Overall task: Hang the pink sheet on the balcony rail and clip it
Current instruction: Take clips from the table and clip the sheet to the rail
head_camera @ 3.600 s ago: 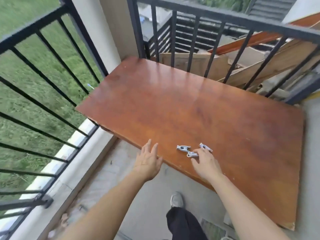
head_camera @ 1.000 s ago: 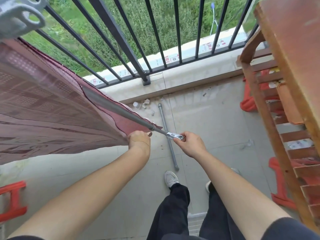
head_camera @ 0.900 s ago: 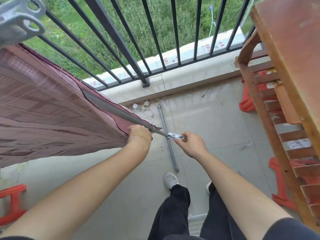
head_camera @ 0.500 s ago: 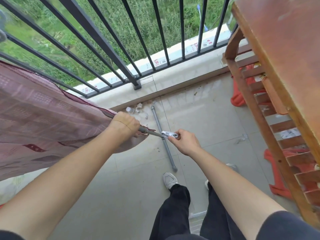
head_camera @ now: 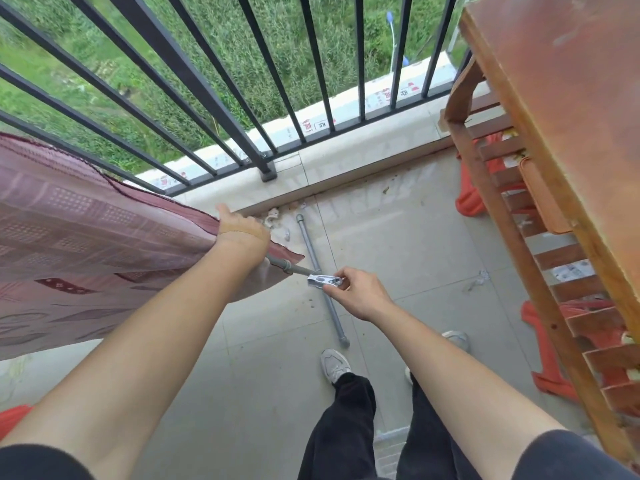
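The sheet (head_camera: pixel 86 230) hangs over a grey pole (head_camera: pixel 294 269), just inside the railing (head_camera: pixel 195 81). The left hand (head_camera: pixel 242 233) curls over the sheet's end and grips it against the pole. The right hand (head_camera: pixel 360 292) pinches a pale clip (head_camera: pixel 323 280) between thumb and fingers at the pole's bare tip. A pipe (head_camera: pixel 337 323) lies on the floor below, and the bench (head_camera: pixel 571 98) stands to the right.

One pink patterned cloth sheet (head_camera: pixel 86 237), one small silver metal clip (head_camera: pixel 323 280), one grey metal rod (head_camera: pixel 287 266) under the sheet, one grey metal pipe (head_camera: pixel 334 317) on the tiled floor (head_camera: pixel 398 254). Two bare hands: left hand (head_camera: pixel 242 233), right hand (head_camera: pixel 360 292). Two grey sneakers (head_camera: pixel 334 365), one brown wooden table (head_camera: pixel 571 98), one black metal railing (head_camera: pixel 194 74).
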A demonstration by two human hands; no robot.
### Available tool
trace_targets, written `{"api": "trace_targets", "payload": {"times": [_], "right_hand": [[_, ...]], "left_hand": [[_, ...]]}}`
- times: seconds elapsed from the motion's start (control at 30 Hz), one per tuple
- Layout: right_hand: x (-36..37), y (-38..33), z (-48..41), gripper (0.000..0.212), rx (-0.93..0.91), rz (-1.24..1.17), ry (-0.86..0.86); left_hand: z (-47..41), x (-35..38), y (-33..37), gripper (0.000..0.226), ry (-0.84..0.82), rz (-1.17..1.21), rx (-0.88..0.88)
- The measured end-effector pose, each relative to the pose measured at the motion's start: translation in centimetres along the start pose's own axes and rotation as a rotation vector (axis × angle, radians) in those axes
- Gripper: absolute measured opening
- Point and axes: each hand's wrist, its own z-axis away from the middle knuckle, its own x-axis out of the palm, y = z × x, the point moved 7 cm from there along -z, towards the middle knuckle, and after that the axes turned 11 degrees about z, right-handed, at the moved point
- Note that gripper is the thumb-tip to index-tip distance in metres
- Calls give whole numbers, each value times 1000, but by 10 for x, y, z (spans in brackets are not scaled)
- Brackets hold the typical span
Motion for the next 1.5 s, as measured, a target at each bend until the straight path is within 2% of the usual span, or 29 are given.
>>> {"api": "trace_targets", "payload": {"times": [0.13, 0.3, 0.47, 0.67, 0.73, 0.8, 0.9, 1.0, 1.23, 1.5], "right_hand": [[2, -8, -1, 33, -67, -2, -8], [1, -28, -6, 36, -195, 44, 56], [0, -60, -20, 40, -301, 51, 119], [2, -64, -35, 38, -314, 101, 116], [-1, -62, -37, 38, -329, 89, 144], [-4, -60, -39, 37, -347, 81, 171], [-10, -59, -44, 34, -366, 105, 199], [-15, -62, -49, 29, -392, 115, 213], [-18, -84, -55, 21, -508, 66, 224], [-8, -116, -64, 25, -587, 93, 170]], "left_hand": [[-3, -6, -5, 37, 39, 366, -10], [-11, -6, -9, 39, 97, 572, 49], [-23, -3, -10, 32, 25, 600, 87], [-29, 12, -14, 31, -45, 481, -50], [-32, 11, -14, 18, -87, 463, -60], [-38, 10, -15, 21, -118, 459, -58], [-41, 8, -15, 10, -137, 450, -38], [-45, 14, -16, 20, -162, 465, -27], [-51, 16, -17, 20, -140, 502, 3], [-56, 18, -20, 11, -79, 535, 22]]}}
